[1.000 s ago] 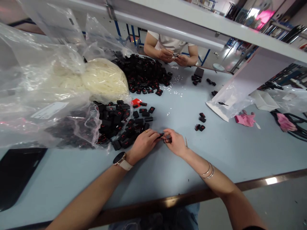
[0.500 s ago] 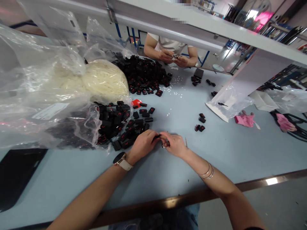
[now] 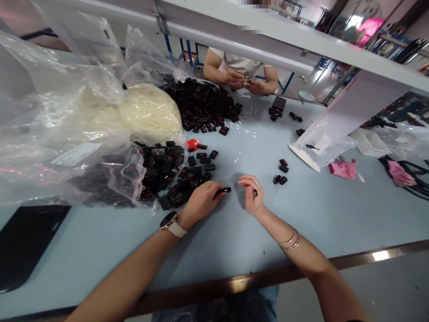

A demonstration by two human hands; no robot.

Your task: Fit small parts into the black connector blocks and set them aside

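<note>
My left hand (image 3: 203, 199) pinches a small black plastic housing (image 3: 226, 190), its end sticking out past the fingertips over the table. To the right of it, with a gap between, my right hand (image 3: 252, 196) is curled around a slim dark tool (image 3: 255, 192). Only its rounded end and a thin tip show; the rest is covered by the fingers, so its kind is unclear. Close to my left hand lies a heap of black housings with red marks (image 3: 181, 181), spilling from a clear plastic bag (image 3: 110, 156).
A larger heap of black housings (image 3: 208, 105) and scattered tiny white pieces (image 3: 246, 129) lie further back. Across the table (image 3: 301, 210) a person's hands (image 3: 243, 82) work on something small. Several housings (image 3: 283, 168) and a pink glove (image 3: 343, 169) are rightward. A shelf beam (image 3: 234, 31) crosses above.
My right hand has drawn away to the right from my left hand, leaving a gap. The black housing in my left hand now shows more fully.
</note>
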